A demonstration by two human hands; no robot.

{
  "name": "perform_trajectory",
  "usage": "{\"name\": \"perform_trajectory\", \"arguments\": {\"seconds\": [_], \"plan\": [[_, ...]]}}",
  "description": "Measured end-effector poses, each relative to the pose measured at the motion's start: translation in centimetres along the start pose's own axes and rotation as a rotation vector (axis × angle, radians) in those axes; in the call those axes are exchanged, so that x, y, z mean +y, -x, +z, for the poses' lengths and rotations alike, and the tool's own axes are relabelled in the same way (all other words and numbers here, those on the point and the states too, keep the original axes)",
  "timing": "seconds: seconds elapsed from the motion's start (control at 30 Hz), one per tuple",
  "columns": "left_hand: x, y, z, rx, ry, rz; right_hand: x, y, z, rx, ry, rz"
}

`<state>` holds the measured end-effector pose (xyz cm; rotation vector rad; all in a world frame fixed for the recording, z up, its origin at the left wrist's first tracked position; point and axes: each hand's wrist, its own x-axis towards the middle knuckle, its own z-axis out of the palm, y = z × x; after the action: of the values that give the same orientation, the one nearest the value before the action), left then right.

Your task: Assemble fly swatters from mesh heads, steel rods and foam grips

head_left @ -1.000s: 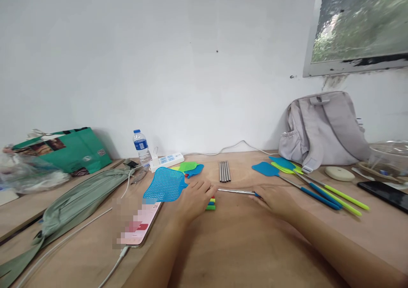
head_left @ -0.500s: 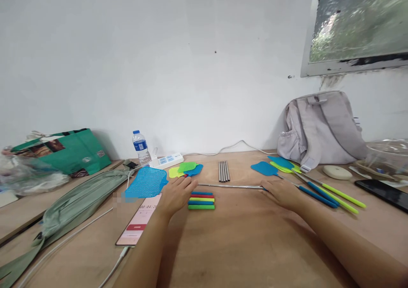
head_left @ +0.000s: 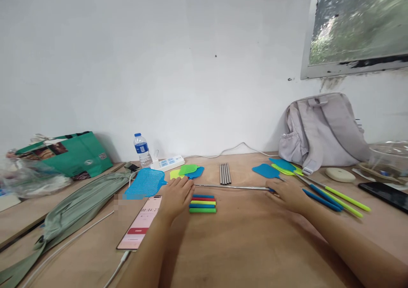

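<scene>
A silver telescopic rod (head_left: 232, 187) stretches sideways between my two hands, low over the table. My left hand (head_left: 178, 194) is closed around its left end. Beside those fingers is the large blue mesh head (head_left: 145, 182) of a fly swatter, its neck running into the hand. My right hand (head_left: 284, 194) grips the rod's other end, where a bit of blue handle shows at the fingers. Several short coloured tubes (head_left: 202, 204) in blue, red, yellow and green lie in a row just right of my left hand. Behind the rod stand several grey metal tubes (head_left: 225, 174) side by side.
More fly swatters (head_left: 330, 196) with blue and yellow handles lie at right. Small swatter heads (head_left: 188, 170) overlap behind my left hand. A phone (head_left: 140, 224) with a cable lies at left. A bottle (head_left: 142, 150), power strip (head_left: 168, 163) and backpack (head_left: 321, 131) line the wall.
My right hand has moved slightly to the right, and a longer stretch of rod shows between the hands. The left hand stays nearly in place. The view has shifted a little.
</scene>
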<state>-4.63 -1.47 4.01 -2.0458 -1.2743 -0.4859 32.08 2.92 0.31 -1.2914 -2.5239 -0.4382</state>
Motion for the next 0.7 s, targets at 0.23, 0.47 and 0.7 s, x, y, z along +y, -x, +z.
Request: {"name": "perform_trajectory", "arguments": {"seconds": [0.23, 0.47, 0.7], "plan": [[3.5, -1.1, 1.1, -0.033, 0.012, 0.054, -4.1, -0.5, -0.7, 0.04, -0.081, 0.132], [6.4, -1.3, 0.9, -0.06, 0.086, 0.259, -7.1, -0.8, -0.6, -0.012, -0.116, 0.216], [5.3, -1.5, -0.1, 0.067, -0.067, 0.352, -6.1, -1.0, -0.2, 0.022, 0.009, 0.128]]}}
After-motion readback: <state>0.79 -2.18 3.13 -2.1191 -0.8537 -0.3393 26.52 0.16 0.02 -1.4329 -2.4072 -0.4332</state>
